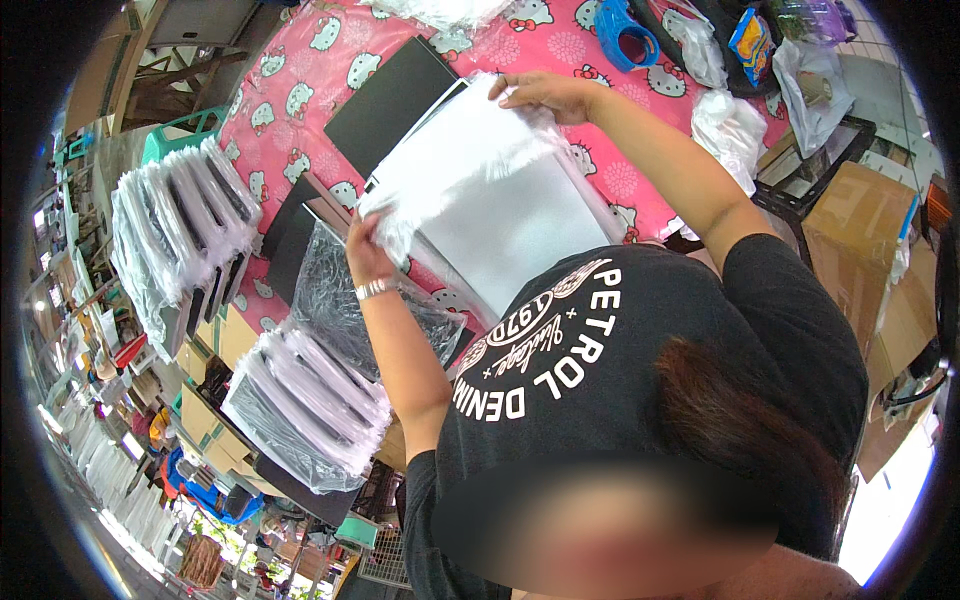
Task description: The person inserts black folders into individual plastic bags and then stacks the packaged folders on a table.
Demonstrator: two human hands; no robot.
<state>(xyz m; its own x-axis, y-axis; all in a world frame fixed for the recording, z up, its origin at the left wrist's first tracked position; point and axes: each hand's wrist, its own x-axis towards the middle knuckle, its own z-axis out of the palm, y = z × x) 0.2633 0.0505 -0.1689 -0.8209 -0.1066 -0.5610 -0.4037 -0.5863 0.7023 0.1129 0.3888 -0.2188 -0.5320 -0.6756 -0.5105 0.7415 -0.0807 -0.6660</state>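
Observation:
Both hands are at a white, thin sheet-like wrapper (450,150) that lies partly over a dark flat panel, whose edge shows along its upper left side. My left hand (370,250) is closed on the wrapper's near left edge. At the far right corner, my right hand (545,95) has its fingers bent over the wrapper's edge. Beneath and nearer to me is a stack of flat whitish sheets (525,230), close against my shirt. A bare black board (390,100) lies just beyond the wrapper, to its left.
A pink patterned cloth (620,175) covers the table. Wrapped flat panels stand in a row (185,230) at left, with another wrapped bundle (310,400) nearer. Clear plastic (345,270) lies beside my left forearm. A blue tape roll (630,40) and cardboard box (850,230) are at right.

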